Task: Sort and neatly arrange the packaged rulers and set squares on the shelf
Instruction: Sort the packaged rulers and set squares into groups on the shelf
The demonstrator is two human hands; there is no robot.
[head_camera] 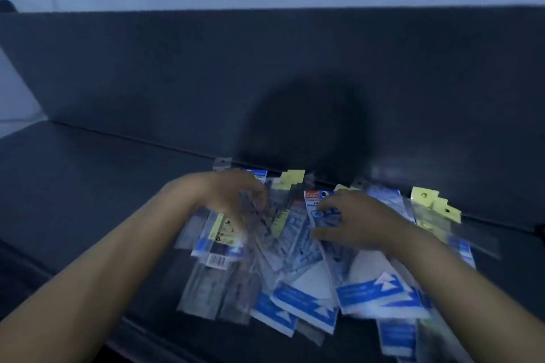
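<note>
My left hand (233, 200) sits on the left of the pile (290, 247), fingers bent down onto the clear ruler packets (212, 283). Blur stops me telling whether it grips. My right hand (356, 224) lies spread on a blue-and-white set-square packet (371, 289) near the pile's middle. The pile lies on the dark shelf (88, 186), touching its back wall (265, 68).
</note>
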